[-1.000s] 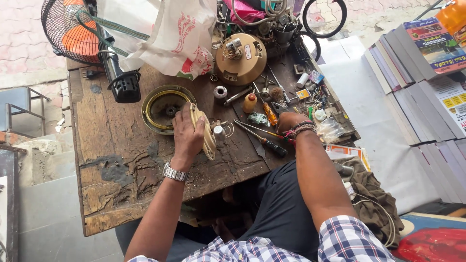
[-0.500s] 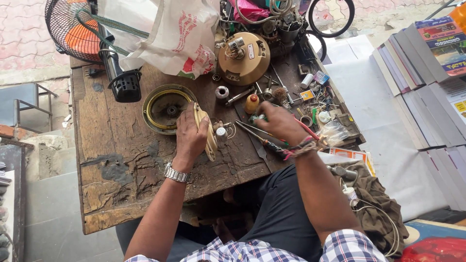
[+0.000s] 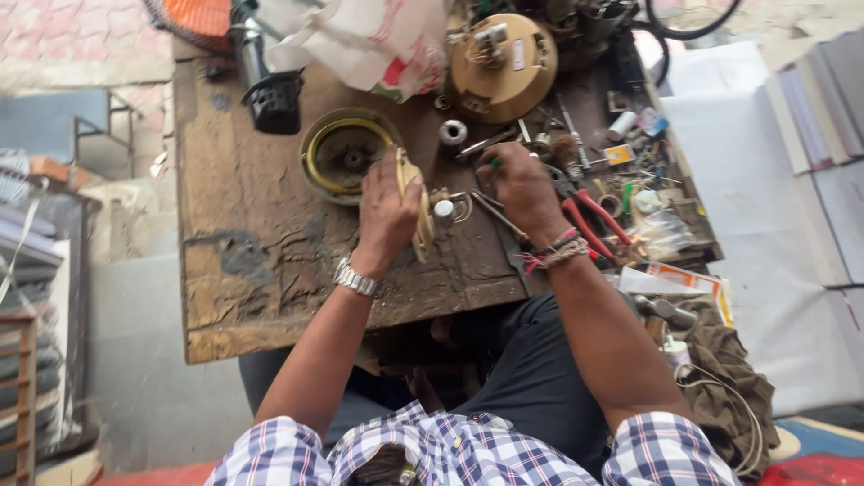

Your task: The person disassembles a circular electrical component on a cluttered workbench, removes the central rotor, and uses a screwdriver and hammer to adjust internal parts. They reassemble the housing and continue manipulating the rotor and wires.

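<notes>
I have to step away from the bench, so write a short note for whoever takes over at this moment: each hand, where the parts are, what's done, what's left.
Left hand: gripping a cream ring-shaped part, held on edge on the wooden table.
Right hand: closed on a green-handled tool, above the loose tools.
Parts: round yellow-rimmed housing just behind the left hand; brown round motor unit at the far edge; red-handled pliers right of the right hand.
Done: unit lies in separate pieces.
Left: ring part not yet seated in any housing.
</notes>
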`<state>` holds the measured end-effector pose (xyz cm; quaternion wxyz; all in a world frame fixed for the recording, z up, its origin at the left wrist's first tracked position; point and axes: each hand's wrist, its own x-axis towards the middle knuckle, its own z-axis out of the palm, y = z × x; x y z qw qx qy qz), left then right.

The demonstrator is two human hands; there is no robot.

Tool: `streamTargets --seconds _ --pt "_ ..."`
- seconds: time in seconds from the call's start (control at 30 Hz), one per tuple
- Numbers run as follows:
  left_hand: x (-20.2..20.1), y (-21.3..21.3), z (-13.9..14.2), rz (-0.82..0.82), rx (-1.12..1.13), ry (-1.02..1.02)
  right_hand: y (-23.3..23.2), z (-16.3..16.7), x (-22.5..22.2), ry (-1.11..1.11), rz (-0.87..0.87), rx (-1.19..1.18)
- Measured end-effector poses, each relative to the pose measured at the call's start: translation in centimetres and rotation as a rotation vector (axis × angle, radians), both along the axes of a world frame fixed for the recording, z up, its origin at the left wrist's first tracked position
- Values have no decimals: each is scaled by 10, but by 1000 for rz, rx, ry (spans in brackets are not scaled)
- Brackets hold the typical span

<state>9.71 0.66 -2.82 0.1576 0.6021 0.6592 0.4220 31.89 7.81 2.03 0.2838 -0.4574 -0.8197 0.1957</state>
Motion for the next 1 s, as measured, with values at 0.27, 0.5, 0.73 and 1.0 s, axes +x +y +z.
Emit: streamTargets --seconds 0.27,0.5,0.73,1.0 --pt "3 -2 15 38 -80 4 -37 31 -19 363 222 104" --pt "9 2 14 38 -153 69 -36 23 -23 245 242 44" --pt "12 2 13 28 -129 87 -35 20 -24 198 234 35" --pt "12 4 9 21 -137 107 -33 30 -22 178 350 3"
